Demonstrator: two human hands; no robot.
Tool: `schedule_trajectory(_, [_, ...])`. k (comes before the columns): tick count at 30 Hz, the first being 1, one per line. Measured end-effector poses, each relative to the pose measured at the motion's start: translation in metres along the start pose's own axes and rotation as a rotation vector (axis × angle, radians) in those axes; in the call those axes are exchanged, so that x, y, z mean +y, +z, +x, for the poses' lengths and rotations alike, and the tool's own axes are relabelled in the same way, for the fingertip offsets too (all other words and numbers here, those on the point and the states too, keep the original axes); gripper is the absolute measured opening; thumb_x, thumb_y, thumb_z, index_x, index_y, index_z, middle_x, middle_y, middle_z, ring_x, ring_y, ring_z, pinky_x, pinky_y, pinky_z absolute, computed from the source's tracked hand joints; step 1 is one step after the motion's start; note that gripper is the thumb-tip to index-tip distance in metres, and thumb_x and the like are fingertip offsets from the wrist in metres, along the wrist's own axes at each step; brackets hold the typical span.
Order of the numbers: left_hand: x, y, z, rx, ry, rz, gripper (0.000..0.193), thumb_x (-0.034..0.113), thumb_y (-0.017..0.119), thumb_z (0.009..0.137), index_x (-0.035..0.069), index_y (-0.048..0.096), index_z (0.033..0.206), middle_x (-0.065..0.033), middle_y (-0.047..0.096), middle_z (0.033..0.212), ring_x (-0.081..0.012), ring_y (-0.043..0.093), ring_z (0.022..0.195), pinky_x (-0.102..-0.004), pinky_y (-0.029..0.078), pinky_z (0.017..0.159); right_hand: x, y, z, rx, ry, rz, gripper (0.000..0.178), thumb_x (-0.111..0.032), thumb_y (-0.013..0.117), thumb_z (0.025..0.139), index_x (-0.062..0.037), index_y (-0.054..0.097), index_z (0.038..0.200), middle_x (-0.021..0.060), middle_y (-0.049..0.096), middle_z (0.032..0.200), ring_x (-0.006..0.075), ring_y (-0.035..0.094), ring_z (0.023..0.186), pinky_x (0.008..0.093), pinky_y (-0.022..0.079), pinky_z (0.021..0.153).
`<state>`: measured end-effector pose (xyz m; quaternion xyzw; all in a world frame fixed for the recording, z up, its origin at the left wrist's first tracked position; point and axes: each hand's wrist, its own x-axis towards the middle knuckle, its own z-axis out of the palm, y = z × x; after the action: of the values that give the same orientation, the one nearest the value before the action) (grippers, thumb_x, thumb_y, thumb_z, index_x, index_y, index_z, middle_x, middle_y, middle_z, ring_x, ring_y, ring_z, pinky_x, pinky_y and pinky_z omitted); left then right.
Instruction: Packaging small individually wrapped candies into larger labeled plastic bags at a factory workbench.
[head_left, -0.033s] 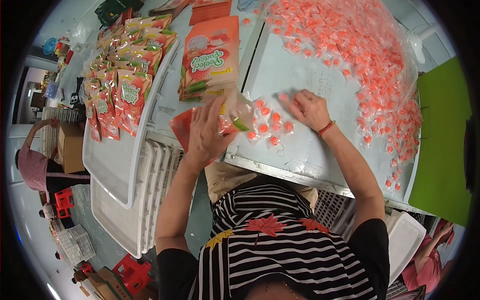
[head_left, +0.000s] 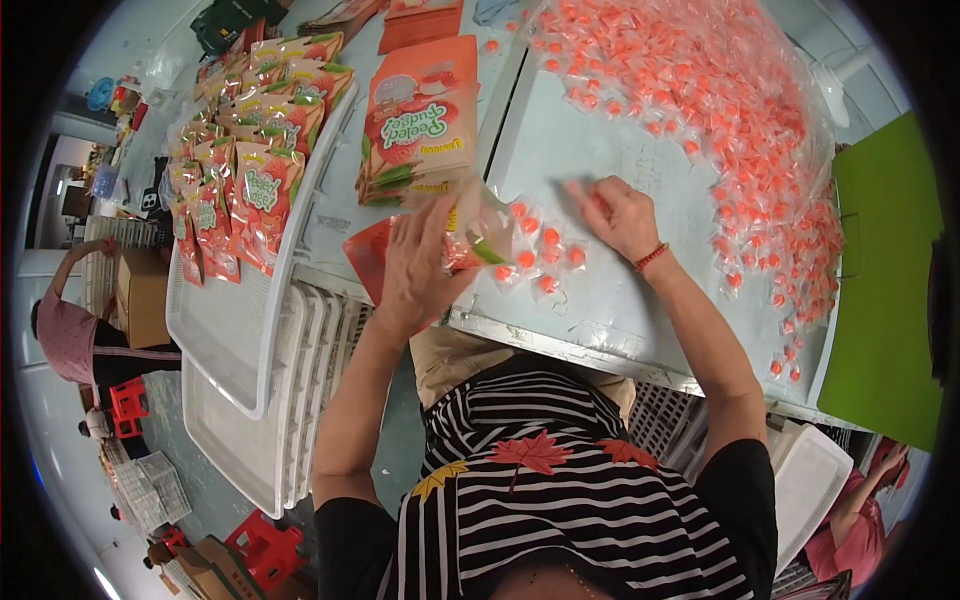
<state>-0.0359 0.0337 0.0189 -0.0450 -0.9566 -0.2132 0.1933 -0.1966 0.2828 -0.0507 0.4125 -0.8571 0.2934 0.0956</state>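
My left hand (head_left: 418, 262) is closed on a red and clear pouch (head_left: 487, 228) near the table's front edge. Its clear side faces right, with red candies showing inside. Just right of the pouch lie several loose wrapped candies (head_left: 550, 237), each an orange-red ball in clear film. Above and right of them is my right hand (head_left: 622, 215), its fingers curled in and its fingertips blurred. Whether a candy is in those fingers I cannot make out. Beyond my left hand, a stack of flat printed pouches (head_left: 420, 115) lies on the table.
A large heap of wrapped candies (head_left: 700, 90) covers the table's far right. At left, a white tray (head_left: 235, 315) holds rows of filled pouches (head_left: 265, 190), above more stacked trays (head_left: 235, 430). A green panel (head_left: 885, 270) stands on the right. Another person (head_left: 70, 335) works at far left.
The pouch in my left hand has tipped slightly, its clear end a little farther right. The fingers of my right hand have shifted slightly and curled differently.
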Motion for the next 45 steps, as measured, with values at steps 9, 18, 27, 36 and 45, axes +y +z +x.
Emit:
schedule_trajectory(9, [0.024,0.032,0.02,0.027,-0.025,-0.077,0.091,0.024,0.083,0.059,0.007,0.037,0.136,-0.0167,0.049,0.127,-0.0362,0.048,0.118,-0.0491,0.036,0.1,-0.107,-0.026,0.068,0.582,0.646,1.519,0.019,-0.025,0.049,0.096,-0.0081,0.054,0.09,-0.0027,0.051,0.074,0.0044,0.042,0.06,0.0214,0.034,0.049])
schedule_trajectory(18, [0.028,0.05,0.026,0.082,-0.14,-0.155,0.093,0.021,0.084,0.057,0.006,0.036,0.136,-0.016,0.049,0.125,-0.0366,0.047,0.115,-0.0477,0.037,0.099,-0.095,0.012,0.038,0.319,0.525,0.9,0.015,-0.015,0.052,0.095,-0.0047,0.05,0.085,-0.0039,0.049,0.069,0.0018,0.041,0.061,0.02,0.035,0.052])
schedule_trajectory(27, [0.029,0.053,0.025,0.126,-0.055,-0.174,0.089,0.015,0.081,0.058,0.007,0.036,0.134,-0.0149,0.05,0.123,-0.0344,0.047,0.114,-0.0467,0.037,0.098,-0.103,-0.007,0.018,0.355,0.211,0.706,0.004,-0.005,0.057,0.086,-0.0039,0.057,0.09,0.0098,0.055,0.102,0.0165,0.054,0.089,0.0271,0.044,0.075])
schedule_trajectory(36, [0.014,0.047,0.026,0.254,-0.017,-0.261,0.094,0.019,0.084,0.058,0.004,0.035,0.136,-0.0185,0.051,0.124,-0.037,0.051,0.112,-0.0463,0.04,0.097,-0.118,-0.03,0.035,0.456,0.005,0.782,0.038,-0.016,0.068,0.079,0.0,0.052,0.11,0.0185,0.05,0.12,0.0379,0.048,0.113,0.0433,0.039,0.098])
schedule_trajectory(45, [-0.023,-0.011,0.001,0.466,-0.358,-0.503,0.099,0.009,0.087,0.063,-0.002,0.026,0.139,-0.0166,0.048,0.126,-0.0227,0.052,0.111,-0.0355,0.046,0.094,-0.117,0.029,-0.021,-0.128,-0.066,0.013,0.071,-0.052,0.071,0.072,-0.0169,0.052,0.131,0.0197,0.033,0.145,0.0474,0.028,0.132,0.0652,0.023,0.104])
